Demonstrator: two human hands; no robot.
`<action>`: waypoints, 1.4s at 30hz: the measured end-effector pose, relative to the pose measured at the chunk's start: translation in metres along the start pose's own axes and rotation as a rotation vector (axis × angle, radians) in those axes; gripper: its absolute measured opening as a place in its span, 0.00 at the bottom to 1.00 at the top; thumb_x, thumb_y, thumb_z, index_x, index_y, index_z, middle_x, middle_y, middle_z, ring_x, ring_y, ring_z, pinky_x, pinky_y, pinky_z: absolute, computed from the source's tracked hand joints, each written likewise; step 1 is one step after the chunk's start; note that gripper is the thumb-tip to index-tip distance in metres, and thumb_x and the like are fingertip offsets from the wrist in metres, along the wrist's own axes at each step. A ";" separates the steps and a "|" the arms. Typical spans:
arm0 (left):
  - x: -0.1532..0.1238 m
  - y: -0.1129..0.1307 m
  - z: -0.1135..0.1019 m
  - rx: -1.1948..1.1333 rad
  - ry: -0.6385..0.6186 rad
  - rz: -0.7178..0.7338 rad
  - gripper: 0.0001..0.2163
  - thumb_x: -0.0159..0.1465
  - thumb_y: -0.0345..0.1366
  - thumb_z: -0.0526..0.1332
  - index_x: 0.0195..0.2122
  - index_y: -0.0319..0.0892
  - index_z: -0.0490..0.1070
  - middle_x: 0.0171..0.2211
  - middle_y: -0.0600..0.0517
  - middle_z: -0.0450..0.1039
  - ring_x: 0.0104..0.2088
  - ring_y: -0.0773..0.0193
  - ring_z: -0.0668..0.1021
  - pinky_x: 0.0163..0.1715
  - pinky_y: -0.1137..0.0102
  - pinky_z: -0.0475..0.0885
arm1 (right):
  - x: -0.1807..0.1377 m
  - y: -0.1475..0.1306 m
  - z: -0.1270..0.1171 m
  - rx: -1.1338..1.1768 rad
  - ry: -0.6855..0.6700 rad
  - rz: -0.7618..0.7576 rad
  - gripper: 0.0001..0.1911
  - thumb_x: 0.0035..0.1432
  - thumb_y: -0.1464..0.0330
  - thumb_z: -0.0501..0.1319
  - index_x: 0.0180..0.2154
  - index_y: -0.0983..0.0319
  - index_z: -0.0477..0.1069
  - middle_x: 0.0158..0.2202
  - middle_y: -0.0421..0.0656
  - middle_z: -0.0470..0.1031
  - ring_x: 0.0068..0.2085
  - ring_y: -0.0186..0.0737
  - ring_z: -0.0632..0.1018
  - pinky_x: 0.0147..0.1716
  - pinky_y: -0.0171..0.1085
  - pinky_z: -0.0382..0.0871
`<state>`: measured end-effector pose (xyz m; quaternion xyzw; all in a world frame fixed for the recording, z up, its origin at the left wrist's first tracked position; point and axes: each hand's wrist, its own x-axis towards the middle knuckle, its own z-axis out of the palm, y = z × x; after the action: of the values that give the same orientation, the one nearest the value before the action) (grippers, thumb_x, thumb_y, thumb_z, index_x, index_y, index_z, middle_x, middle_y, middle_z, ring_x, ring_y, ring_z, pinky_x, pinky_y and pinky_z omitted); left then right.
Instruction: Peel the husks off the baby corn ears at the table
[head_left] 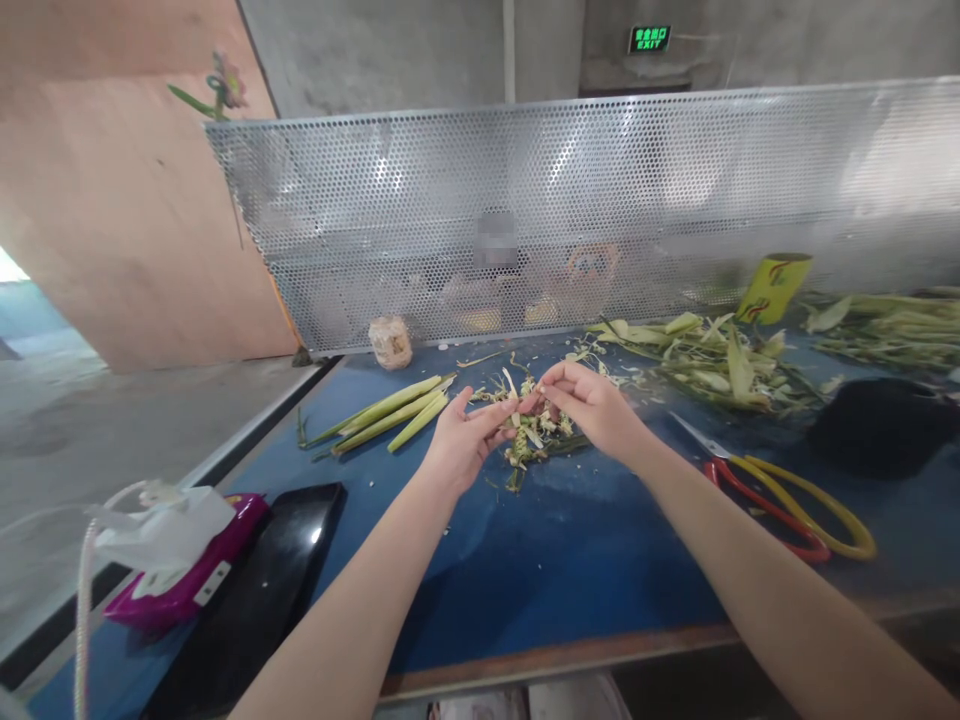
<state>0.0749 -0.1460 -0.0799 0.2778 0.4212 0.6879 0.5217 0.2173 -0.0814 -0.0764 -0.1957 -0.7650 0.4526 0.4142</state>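
Observation:
My left hand (466, 440) reaches in over the blue table, thumb raised and fingers bent together toward the right. Opposite it, my right hand (592, 405) pinches thumb and forefinger close to the left fingertips. A pale narrow strip (511, 383) of plant shows by the left fingertips; what exactly each hand grips is too small to make out. Under and behind both hands lies a heap of plant scraps (536, 440), pale and green. Left of my left hand, several cut green stalks (390, 412) lie side by side.
Scissors (780, 500) with red and yellow handles lie at right, near a dark object (885, 425). Behind are leafy husks (720, 360) and a yellow container (776, 288). A perforated metal screen (450, 200) borders the back. A phone-like black slab (277, 560) and purple box (187, 575) lie left.

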 end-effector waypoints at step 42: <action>0.006 -0.003 -0.006 0.195 0.106 0.345 0.40 0.45 0.25 0.66 0.57 0.30 0.46 0.24 0.48 0.75 0.24 0.68 0.75 0.23 0.76 0.68 | -0.016 -0.003 0.021 -0.940 -0.008 -0.117 0.13 0.55 0.64 0.50 0.22 0.61 0.63 0.17 0.38 0.66 0.19 0.30 0.63 0.19 0.32 0.47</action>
<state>0.0694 -0.1415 -0.0857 0.3585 0.4589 0.7366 0.3440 0.2097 -0.1049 -0.0862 -0.3167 -0.8983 0.0339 0.3026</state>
